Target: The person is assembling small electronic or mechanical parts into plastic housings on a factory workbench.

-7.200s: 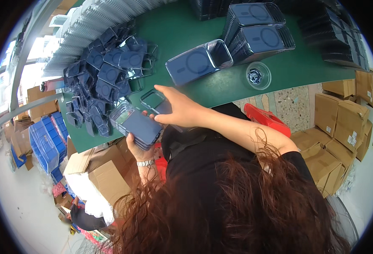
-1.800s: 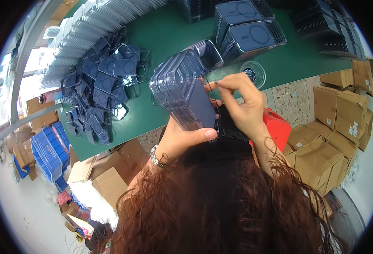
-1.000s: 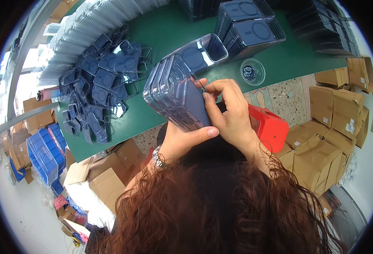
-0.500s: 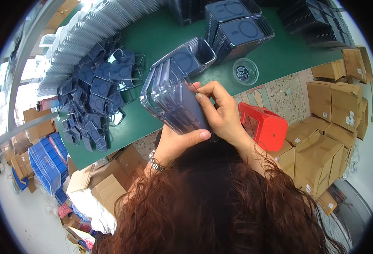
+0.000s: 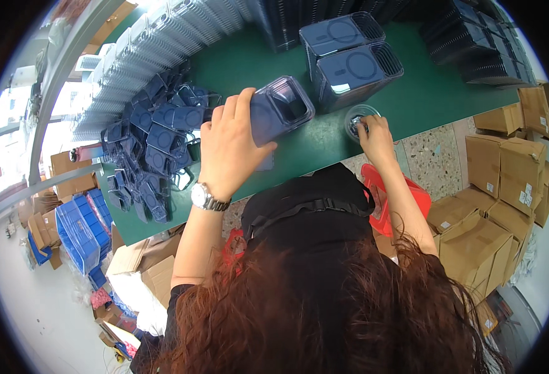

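My left hand (image 5: 229, 142), with a metal watch on its wrist, grips a dark blue clear-edged phone case (image 5: 268, 118) on the green table. Its thumb lies along the near side and its fingers along the far side. The case has a large camera opening at its right end, and whatever lies beneath it is mostly hidden. My right hand (image 5: 375, 142) reaches to a small clear round bowl (image 5: 348, 128), fingertips drawn together over the small dark pieces inside. What those fingertips pinch is too small to make out.
Loose phone cases (image 5: 162, 140) lie heaped at the left, beside long rows of clear cases (image 5: 156, 43). Two neat stacks of dark cases (image 5: 355, 68) stand beyond the bowl, with more stacks (image 5: 480, 43) far right. A red stool (image 5: 412, 202) and cardboard boxes (image 5: 505, 165) are at the right.
Both hands were together on the held cases near my body. Now the cases are lower on the table under my left hand, and my right hand has moved right to the bowl.
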Demonstrator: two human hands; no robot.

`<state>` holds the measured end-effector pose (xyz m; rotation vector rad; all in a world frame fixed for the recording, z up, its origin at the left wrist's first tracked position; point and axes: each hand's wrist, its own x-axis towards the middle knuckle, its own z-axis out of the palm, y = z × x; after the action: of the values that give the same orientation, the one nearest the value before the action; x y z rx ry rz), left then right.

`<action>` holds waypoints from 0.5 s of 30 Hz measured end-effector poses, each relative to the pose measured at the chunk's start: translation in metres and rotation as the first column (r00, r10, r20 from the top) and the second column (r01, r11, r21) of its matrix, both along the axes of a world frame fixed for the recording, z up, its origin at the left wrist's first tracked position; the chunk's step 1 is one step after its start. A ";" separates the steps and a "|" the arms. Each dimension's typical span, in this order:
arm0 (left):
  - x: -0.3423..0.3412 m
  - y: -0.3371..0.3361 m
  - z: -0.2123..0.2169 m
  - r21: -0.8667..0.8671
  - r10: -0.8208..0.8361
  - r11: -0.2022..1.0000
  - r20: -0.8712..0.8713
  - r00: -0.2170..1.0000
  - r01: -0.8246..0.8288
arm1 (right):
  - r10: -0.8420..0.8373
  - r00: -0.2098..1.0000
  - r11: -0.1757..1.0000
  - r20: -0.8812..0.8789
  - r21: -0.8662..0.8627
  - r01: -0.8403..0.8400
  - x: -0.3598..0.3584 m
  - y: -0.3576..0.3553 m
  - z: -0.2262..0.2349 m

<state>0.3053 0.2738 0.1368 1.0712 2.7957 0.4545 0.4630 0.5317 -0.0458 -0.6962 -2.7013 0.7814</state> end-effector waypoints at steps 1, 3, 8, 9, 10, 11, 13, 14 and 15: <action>-0.001 0.003 -0.004 -0.074 -0.012 0.997 -0.028 1.000 0.009 | 0.018 0.995 0.999 0.094 0.025 -0.021 -0.003 0.006 -0.006; -0.005 0.006 -0.005 -0.085 -0.011 0.996 -0.045 0.999 0.007 | 0.033 0.982 0.998 0.187 0.043 -0.042 -0.008 0.014 -0.020; -0.007 0.004 -0.003 -0.086 0.021 0.996 0.036 0.999 -0.018 | 0.109 0.887 0.965 0.448 0.167 -0.203 -0.015 0.027 -0.053; -0.007 0.004 -0.002 -0.087 0.022 0.996 0.039 0.999 -0.018 | 0.110 0.886 0.965 0.450 0.166 -0.204 -0.015 0.027 -0.057; -0.008 0.005 -0.002 -0.080 0.021 0.997 0.034 0.999 -0.018 | 0.116 0.867 0.963 0.484 0.161 -0.218 -0.018 0.027 -0.058; -0.008 0.005 -0.002 -0.070 0.020 0.997 0.030 0.999 -0.017 | 0.119 0.847 0.960 0.518 0.158 -0.232 -0.019 0.027 -0.059; -0.009 0.007 -0.002 -0.064 0.015 0.998 0.024 1.000 -0.013 | 0.139 0.842 0.959 0.522 0.141 -0.246 -0.020 0.027 -0.062; -0.010 0.009 -0.001 -0.059 0.006 0.998 0.013 1.000 -0.005 | 0.156 0.839 0.959 0.521 0.124 -0.255 -0.020 0.028 -0.062; -0.010 0.010 0.001 -0.043 0.003 0.999 0.012 1.000 -0.003 | 0.146 0.840 0.957 0.522 0.139 -0.253 -0.017 0.027 -0.070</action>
<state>0.2956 0.2838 0.1381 1.0517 2.7836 0.3977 0.4456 0.5589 -0.1160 -0.6475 -3.3189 0.3820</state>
